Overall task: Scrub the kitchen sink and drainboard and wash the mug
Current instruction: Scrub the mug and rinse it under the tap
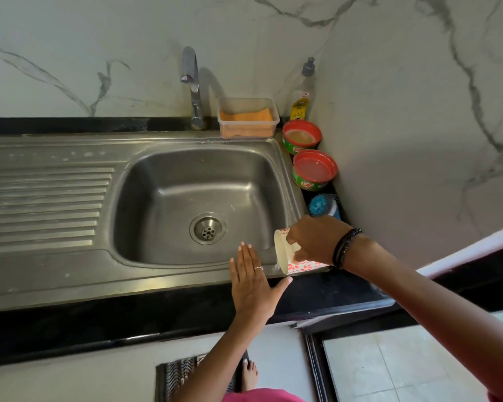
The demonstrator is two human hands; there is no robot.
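Brushed steel sink [186, 181] and ribbed drainboard [44, 204]; glossy black stone counter [99, 323]; clear plastic box [248, 117]; glazed mug [291, 256].

cream mug [291, 261], red flowers

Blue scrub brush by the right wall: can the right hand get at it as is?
Probably not yet. The right hand is full, its fingers gripping the tilted mug. The blue scrub brush lies just behind that hand with nothing between, so the path looks free once the mug is put down.
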